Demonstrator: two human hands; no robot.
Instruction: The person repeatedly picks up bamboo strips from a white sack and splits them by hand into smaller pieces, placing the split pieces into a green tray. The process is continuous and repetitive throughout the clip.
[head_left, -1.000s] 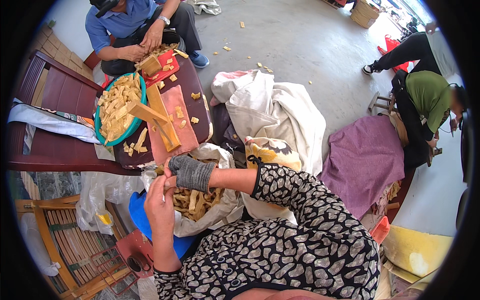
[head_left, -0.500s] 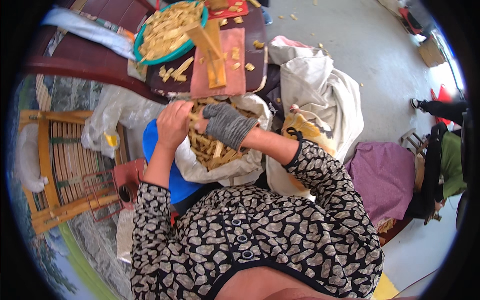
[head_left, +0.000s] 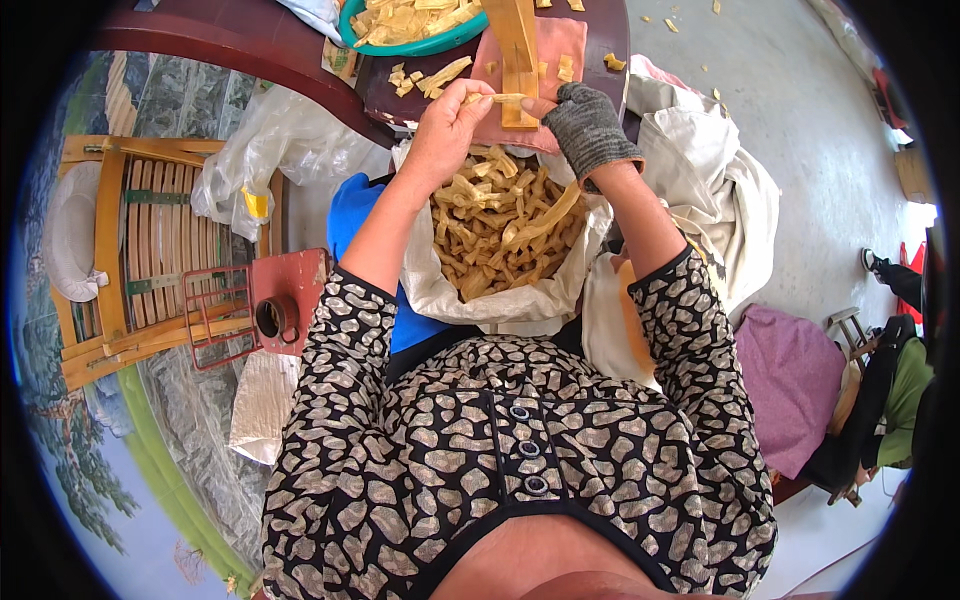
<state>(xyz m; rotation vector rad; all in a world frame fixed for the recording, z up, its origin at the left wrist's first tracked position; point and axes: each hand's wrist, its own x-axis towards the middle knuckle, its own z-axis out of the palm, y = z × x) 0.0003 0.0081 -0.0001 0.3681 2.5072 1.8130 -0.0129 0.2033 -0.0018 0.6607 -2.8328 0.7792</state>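
Note:
A pale yellow dried strip (head_left: pixel 508 98) is stretched level between my two hands, across the near end of a wooden stand (head_left: pixel 520 75). My bare left hand (head_left: pixel 448 128) pinches its left end between thumb and fingers. At the other end, my right hand (head_left: pixel 588 128), in a grey fingerless glove, grips it with the fingertips. Below them, a white woven sack (head_left: pixel 430 272) stands open at my lap, filled with more yellow-brown dried strips (head_left: pixel 505 225). The stand rests on a pink cloth (head_left: pixel 572 45), and small cut pieces (head_left: pixel 566 68) lie on that cloth.
The dark red table (head_left: pixel 390 70) carries a green basin (head_left: pixel 410 47) of flat yellow pieces. A slatted wooden chair (head_left: pixel 165 230) and clear plastic bag (head_left: pixel 275 150) are at left. Pale cloth (head_left: pixel 720 190) lies at right. Farther right, a person's leg (head_left: pixel 895 275) shows.
Both hands have risen from the sack to the wooden stand, with a strip now held between them. The view has shifted, so the sack's contents show fully.

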